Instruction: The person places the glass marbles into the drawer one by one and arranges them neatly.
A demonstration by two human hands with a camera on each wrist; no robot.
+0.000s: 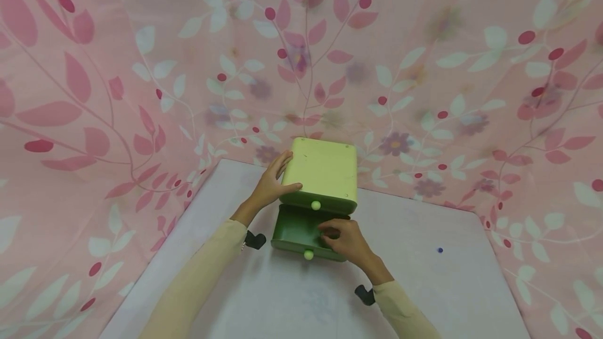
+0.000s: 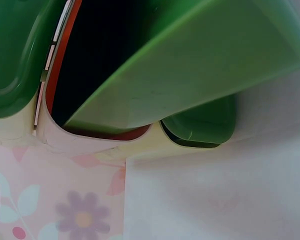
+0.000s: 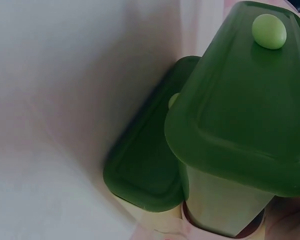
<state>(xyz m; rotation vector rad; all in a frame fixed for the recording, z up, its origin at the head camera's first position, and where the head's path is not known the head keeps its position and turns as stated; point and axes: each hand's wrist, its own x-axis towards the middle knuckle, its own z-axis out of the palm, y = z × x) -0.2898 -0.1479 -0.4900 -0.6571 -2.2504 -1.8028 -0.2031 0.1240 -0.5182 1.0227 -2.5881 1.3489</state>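
A small drawer cabinet (image 1: 322, 166) with a pale yellow-green top stands at the back of the table. Its green drawer (image 1: 294, 232) with a round light-green knob is pulled out below the shut top drawer (image 1: 330, 201). In the left wrist view, a lower drawer (image 2: 207, 120) sits closed beneath the pulled-out one. My left hand (image 1: 270, 184) rests against the cabinet's left side, thumb on the top, fingers extended. My right hand (image 1: 348, 238) is over the right part of the pulled-out drawer, fingers bent down into it; whether they hold anything is hidden.
A tiny dark-blue ball (image 1: 440, 250) lies on the white table (image 1: 405, 297), right of the cabinet. Pink cloth (image 1: 400, 135) with leaves and flowers hangs close behind the cabinet and along both sides. Black wrist cameras (image 1: 256, 240) stick out below the sleeves.
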